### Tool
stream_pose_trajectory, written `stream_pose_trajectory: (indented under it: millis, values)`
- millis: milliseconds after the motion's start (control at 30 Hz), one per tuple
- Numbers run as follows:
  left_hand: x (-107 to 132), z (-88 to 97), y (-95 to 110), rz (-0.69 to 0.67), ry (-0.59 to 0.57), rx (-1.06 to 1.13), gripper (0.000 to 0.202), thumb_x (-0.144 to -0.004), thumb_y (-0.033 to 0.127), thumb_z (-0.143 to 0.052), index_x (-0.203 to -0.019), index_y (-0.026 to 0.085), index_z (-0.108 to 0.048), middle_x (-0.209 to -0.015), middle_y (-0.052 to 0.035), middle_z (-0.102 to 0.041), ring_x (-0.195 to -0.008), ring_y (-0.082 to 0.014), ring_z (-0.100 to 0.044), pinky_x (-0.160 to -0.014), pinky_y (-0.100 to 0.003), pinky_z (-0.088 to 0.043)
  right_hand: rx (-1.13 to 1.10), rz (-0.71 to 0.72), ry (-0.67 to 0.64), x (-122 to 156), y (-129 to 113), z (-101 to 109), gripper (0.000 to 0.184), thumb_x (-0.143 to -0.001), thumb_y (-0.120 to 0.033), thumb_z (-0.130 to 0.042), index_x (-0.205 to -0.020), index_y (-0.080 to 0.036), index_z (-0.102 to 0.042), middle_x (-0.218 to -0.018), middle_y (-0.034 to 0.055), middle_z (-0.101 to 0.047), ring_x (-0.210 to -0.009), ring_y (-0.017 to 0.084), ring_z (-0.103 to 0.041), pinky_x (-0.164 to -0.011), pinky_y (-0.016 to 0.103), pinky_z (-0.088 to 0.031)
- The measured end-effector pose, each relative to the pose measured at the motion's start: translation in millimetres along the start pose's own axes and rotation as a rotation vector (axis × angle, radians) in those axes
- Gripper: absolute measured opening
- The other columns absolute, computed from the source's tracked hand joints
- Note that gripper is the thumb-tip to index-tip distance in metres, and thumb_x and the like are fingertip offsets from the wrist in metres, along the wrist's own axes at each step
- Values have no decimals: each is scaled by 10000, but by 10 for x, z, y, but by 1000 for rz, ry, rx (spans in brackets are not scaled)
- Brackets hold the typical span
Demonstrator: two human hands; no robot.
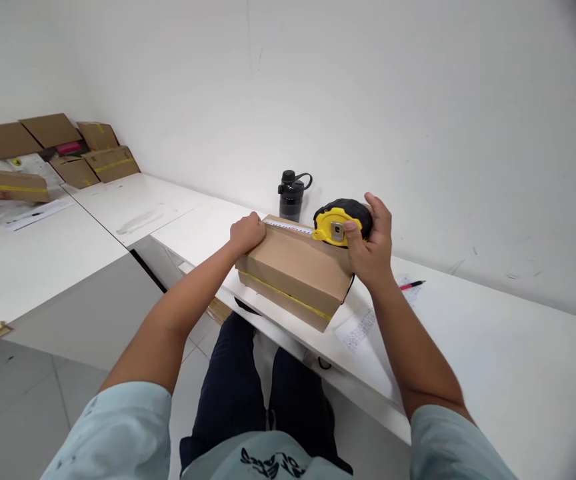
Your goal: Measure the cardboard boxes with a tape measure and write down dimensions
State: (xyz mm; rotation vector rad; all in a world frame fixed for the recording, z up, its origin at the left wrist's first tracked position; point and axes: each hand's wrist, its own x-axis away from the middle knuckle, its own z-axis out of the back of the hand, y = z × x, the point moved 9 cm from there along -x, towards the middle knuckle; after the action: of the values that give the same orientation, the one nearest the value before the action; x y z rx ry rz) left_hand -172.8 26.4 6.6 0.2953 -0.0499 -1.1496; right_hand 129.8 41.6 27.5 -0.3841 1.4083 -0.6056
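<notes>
On the white table [513, 360], the left hand [248, 233] grasps the box [298, 260] corner; the right hand [375, 250] grips the tape measure [338, 225]; the blade [289, 228] should lie straight.

The box [295, 261] is matt cardboard; the tape measure [342, 217] looks plastic.

One head-worn camera looks down and forward over a near cardboard box [295, 263] toward the wall [393, 100].

Faintly scuffed white wall [468, 133], plain and evenly lit, stood behind long, flat-topped white tables [508, 347]; pale grey tiled floor [18, 413] extended below.
</notes>
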Motion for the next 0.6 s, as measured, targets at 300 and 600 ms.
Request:
stream_pose_trajectory:
  millis: [300, 600]
  values:
    - [-48, -93, -122, 99, -101, 80, 613, -1101, 553, -230, -1256, 184, -694, -1420, -171, -716, -1272, -338, -679, -998, -427, -530, 7, -5, -146, 47, 48, -259, 752, -967, -748, -536, -1575, -312, -463, -1556, 140, -544, -1420, 305, -566, -1228, 571, -443]
    - [-80, -149, -88, 102, -162, 61, 650, -1110, 544, -205, -1336, 163, -682, -1479, -179, -686, -1322, -348, -660, -1049, -442, -514, 111, -43, -322, -34, 88, -121, 727, -991, -734, -508, -1574, -300, -500, -1530, 145, -562, -1442, 307, -534, -1242, 570, -431]
